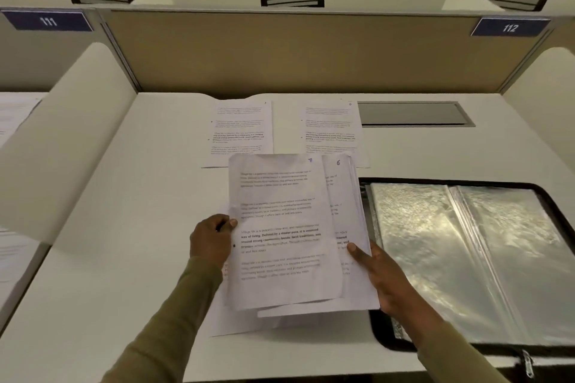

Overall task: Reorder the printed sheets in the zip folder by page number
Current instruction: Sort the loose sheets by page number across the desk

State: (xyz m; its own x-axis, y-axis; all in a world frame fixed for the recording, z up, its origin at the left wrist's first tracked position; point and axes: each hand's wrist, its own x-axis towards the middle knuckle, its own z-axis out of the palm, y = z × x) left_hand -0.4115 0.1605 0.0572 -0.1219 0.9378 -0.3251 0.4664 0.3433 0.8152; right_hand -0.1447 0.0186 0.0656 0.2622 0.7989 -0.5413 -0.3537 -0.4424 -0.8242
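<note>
Head view: left hand (211, 239) pinches top sheet (280, 227) at left edge; right hand (384, 278) grips stack (357, 283) from right, thumb on top; sheets fanned, likely to bare corner numbers; far sheets (239, 130) laid apart on desk; folder (451, 180) lies open, right.

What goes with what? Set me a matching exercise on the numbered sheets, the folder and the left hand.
Things:
1. sheet 7
2. sheet 6
3. folder
4. left hand

Places or states:
a. lies open on the desk, right side
b. frontmost of the held sheets
c. pinches sheet 7's left edge
d. shows behind sheet 7, along its right

Pairs: 1-b, 2-d, 3-a, 4-c.
</note>
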